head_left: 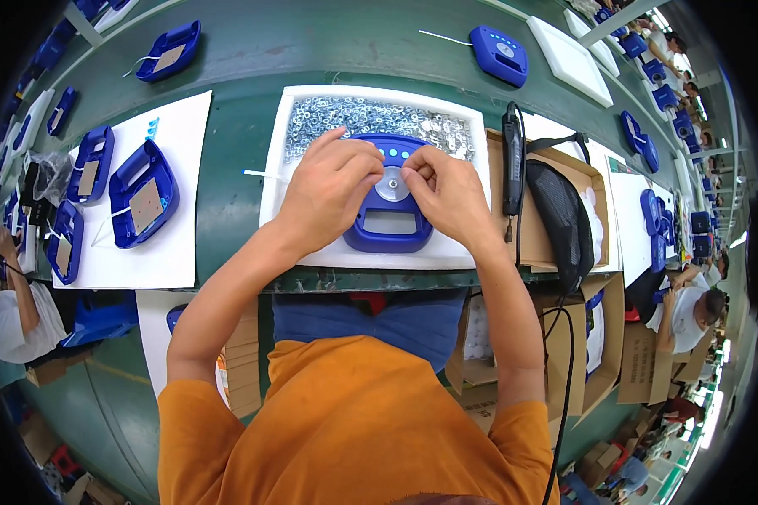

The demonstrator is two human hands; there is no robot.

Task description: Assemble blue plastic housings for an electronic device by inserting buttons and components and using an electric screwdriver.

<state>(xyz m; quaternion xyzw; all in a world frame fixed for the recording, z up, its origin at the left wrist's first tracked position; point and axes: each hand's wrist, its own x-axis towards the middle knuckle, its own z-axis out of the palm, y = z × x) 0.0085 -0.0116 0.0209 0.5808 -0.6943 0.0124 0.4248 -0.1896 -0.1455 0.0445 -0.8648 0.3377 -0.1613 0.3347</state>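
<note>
A blue plastic housing (389, 241) lies in front of me on a white foam tray (295, 263). It has a rectangular opening, a row of light-blue buttons (392, 154) and a clear round disc (387, 194) with a small metal piece at its centre. My left hand (333, 189) is over the housing's left side, fingers curled and pinched near the disc. On the other side my right hand (448, 194) has thumb and forefinger together at the disc's right edge. Whatever either pinch holds is hidden. A white cable (265, 175) sticks out left of the housing.
Loose metal nuts (320, 122) fill the tray's far part, with smaller silver pieces (446, 133) at right. A black power screwdriver (512, 160) and a black mesh bag (558, 219) lie by a cardboard box (499, 160). More blue housings (146, 194) sit left; another (499, 55) lies at the back.
</note>
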